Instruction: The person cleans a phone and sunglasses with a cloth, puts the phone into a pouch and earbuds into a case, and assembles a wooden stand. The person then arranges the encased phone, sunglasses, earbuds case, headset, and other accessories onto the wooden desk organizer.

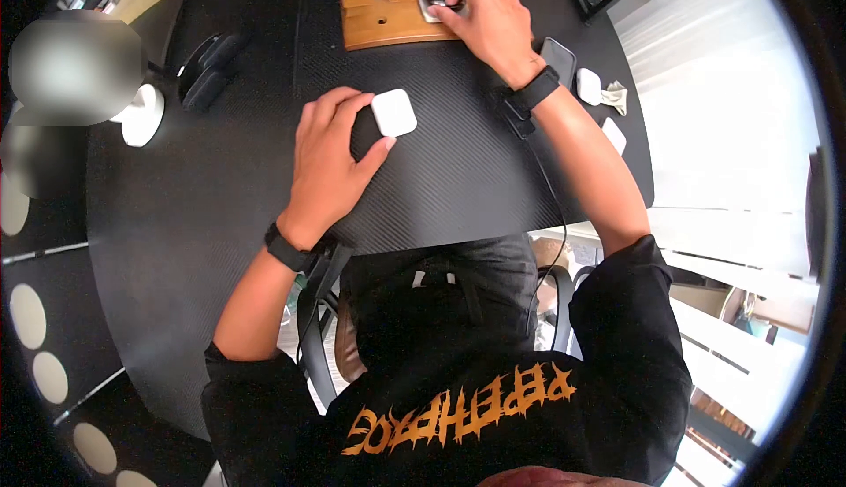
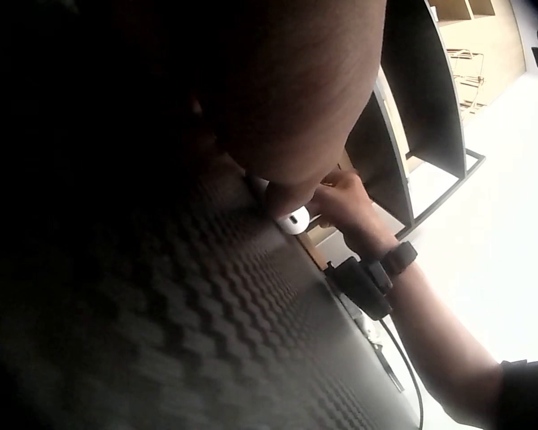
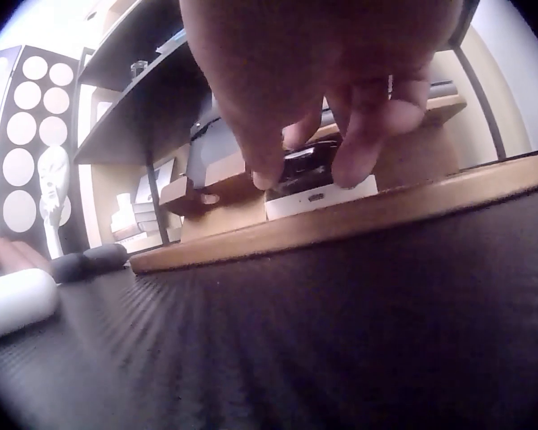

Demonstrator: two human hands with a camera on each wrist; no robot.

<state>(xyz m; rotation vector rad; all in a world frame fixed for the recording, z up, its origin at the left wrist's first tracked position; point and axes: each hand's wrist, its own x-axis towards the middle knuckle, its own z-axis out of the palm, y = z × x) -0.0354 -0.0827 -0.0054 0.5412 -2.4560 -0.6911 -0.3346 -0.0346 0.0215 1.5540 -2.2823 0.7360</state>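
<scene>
My left hand (image 1: 328, 159) pinches a small white rounded-square case (image 1: 394, 113) between thumb and fingertips, low over the black desk. In the left wrist view, a dark port slot shows in this case's end. At the wooden stand (image 1: 388, 36), my right hand (image 1: 493, 24) grips a glossy black object (image 3: 309, 168) with thumb and fingers on either side. Beneath that object lies a second white case (image 3: 287, 210) with a small slot, set on the stand's base. My fingers cover part of the black object.
A phone (image 1: 558, 57) lies right of my right wrist, with a white case on a strap (image 1: 589, 86) beside it. A dark padded object (image 1: 209, 73) and a white round base (image 1: 144, 117) stand at the left. A cable (image 1: 548, 178) trails from the right wrist.
</scene>
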